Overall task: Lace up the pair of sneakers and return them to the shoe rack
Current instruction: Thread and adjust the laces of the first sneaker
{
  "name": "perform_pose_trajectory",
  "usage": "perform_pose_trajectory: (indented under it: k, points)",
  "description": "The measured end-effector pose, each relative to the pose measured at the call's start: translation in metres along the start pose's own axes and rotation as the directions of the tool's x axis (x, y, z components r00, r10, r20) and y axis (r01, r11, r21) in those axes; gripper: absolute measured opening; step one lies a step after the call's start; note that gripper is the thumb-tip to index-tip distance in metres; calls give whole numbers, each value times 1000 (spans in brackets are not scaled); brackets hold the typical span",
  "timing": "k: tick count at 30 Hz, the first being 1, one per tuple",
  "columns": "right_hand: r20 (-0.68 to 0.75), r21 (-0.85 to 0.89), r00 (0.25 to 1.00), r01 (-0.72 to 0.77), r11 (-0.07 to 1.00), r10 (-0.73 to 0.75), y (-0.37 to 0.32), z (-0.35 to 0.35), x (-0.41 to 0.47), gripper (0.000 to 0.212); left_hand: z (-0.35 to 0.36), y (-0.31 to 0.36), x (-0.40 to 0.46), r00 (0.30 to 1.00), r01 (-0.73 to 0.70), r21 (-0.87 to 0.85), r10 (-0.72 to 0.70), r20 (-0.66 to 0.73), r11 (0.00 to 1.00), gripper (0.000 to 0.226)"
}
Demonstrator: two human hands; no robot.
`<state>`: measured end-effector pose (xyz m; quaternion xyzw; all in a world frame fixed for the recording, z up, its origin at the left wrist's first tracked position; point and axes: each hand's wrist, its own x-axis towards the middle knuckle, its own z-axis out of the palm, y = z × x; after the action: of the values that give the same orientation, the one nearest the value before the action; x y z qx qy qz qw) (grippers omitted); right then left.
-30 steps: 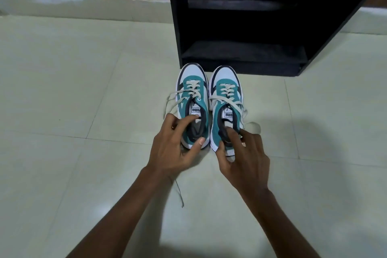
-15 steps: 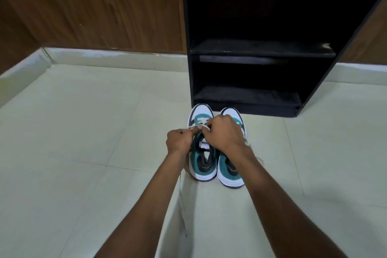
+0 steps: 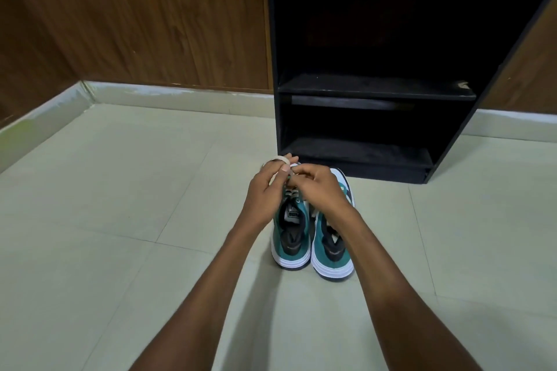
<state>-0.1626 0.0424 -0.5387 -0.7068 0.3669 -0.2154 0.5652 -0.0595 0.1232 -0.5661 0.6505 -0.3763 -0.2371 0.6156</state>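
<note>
Two teal, white and black sneakers stand side by side on the floor, heels toward me: the left sneaker (image 3: 291, 238) and the right sneaker (image 3: 333, 245). Both my hands are over the left sneaker's lacing. My left hand (image 3: 266, 190) pinches a loop of its cream lace (image 3: 279, 159) between thumb and fingers. My right hand (image 3: 319, 190) is closed on the lace beside it and covers the front of both shoes. The black shoe rack (image 3: 373, 93) stands just behind the toes, its shelves bare.
Pale floor tiles (image 3: 120, 220) spread out to the left and right of the shoes. A wood-panelled wall (image 3: 135, 24) with a light skirting runs behind, turning a corner at the far left.
My hands left the sneakers' heels and moved forward onto the left sneaker's lace, and a loop now rises from my left fingers. The view tilted up, showing more of the rack.
</note>
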Motion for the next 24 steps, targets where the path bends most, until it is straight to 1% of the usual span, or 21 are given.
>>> perform_pose_trajectory:
  k: [2, 5, 7, 10, 13, 16, 18, 20, 22, 24]
  points:
    - [42, -3, 999, 21, 1000, -21, -2, -3, 2, 17, -7, -3, 9, 997, -32, 95, 25, 70, 995, 21]
    - [72, 70, 997, -30, 997, 25, -6, -10, 5, 21, -17, 0, 19, 999, -22, 130, 17, 41, 991, 11]
    - [66, 73, 997, -32, 997, 27, -8, -13, 5, 22, -20, 2, 22, 999, -49, 202, 46, 21, 978, 11]
    - [20, 29, 1000, 17, 999, -18, -4, -8, 6, 23, -22, 4, 23, 995, -101, 339, 102, 14, 935, 16]
    - [-25, 44, 1000, -10, 999, 12, 0, -2, 11, 30, -27, 1, 24, 984, -166, 431, 177, 13, 887, 20]
    - [-77, 90, 995, -59, 994, 66, 4, -2, 14, 34, -30, -6, 19, 981, -196, 498, 177, 85, 845, 19]
    - [-94, 26, 993, -70, 997, 72, 8, -2, 15, 36, -30, -12, 13, 961, -275, 577, 222, 162, 769, 20]
    - [-109, -31, 991, -79, 996, 75, 12, -2, 18, 37, -29, -15, 10, 939, -344, 613, 264, 221, 711, 23]
    - [-139, -76, 987, -88, 993, 77, 15, -3, 22, 35, -30, -16, 8, 926, -378, 616, 274, 261, 691, 26]
    - [-180, -85, 980, -106, 991, 90, 18, -5, 25, 34, -31, -20, 7, 921, -388, 623, 263, 286, 680, 27]
